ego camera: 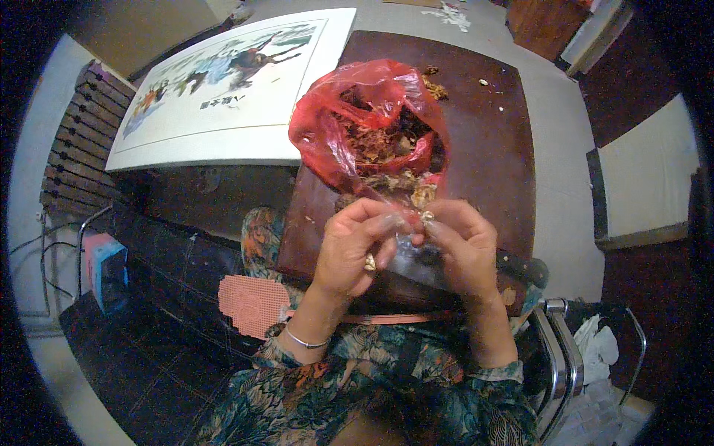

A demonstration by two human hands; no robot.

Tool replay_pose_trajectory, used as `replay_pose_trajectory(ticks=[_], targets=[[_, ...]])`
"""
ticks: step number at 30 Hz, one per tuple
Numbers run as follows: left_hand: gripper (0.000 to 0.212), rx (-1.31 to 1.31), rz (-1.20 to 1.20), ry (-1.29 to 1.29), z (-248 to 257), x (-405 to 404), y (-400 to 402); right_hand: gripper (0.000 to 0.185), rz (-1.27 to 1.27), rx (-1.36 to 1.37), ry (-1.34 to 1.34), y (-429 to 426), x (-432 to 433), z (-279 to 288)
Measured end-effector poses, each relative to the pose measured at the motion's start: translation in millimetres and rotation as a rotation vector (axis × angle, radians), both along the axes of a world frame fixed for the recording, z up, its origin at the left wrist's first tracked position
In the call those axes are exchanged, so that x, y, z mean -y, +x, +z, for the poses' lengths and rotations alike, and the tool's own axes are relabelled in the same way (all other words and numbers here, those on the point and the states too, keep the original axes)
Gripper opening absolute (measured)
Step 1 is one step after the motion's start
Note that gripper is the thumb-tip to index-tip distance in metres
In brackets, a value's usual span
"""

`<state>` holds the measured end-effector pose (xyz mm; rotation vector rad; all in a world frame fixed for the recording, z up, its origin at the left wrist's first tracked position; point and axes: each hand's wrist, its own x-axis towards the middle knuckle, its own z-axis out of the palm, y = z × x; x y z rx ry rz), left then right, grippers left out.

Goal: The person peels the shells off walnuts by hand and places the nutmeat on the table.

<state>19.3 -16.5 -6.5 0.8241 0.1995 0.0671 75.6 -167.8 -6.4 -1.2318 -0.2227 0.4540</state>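
Observation:
A red plastic bag (pixel 321 131) stands open on a dark brown tabletop (pixel 485 161), with crumbly brown bits (pixel 368 139) inside. Just in front of its near rim, my left hand (pixel 354 242) and my right hand (pixel 466 240) meet at the fingertips. A small pale piece (pixel 427 216), perhaps nut kernel, is pinched in my right fingertips. Another pale piece (pixel 370 262) is tucked in the curled fingers of my left hand. Larger tan, wrinkled pieces (pixel 424 195) lie between the bag and my hands. What my left fingertips touch is partly hidden.
A white panel with a horse painting (pixel 223 83) adjoins the tabletop at left. Brown scraps (pixel 435 88) lie behind the bag. A pink fly swatter (pixel 254 305) rests across the lap. A black riveted handle (pixel 530 270) lies near my right wrist. Chrome chair tubing (pixel 563 345) stands at right.

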Motion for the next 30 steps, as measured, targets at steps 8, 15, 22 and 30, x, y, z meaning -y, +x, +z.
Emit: replay_pose_trajectory(ticks=[8,15,22,30], targets=[[0.008,-0.021,0.005,-0.055,7.6,3.5,0.1,0.019,0.026,-0.052,-0.001,-0.7,3.0,2.6],[0.010,-0.034,0.041,-0.036,1.7,8.7,5.5,0.021,0.055,-0.120,0.081,3.3,9.8,-2.5],[0.010,-0.061,0.010,-0.074,-1.0,6.5,4.3,0.021,0.024,-0.207,0.194,-0.6,5.9,-2.7],[0.011,-0.097,0.084,0.167,5.0,10.4,2.7,0.020,0.057,-0.251,0.250,-2.8,4.2,-5.9]])
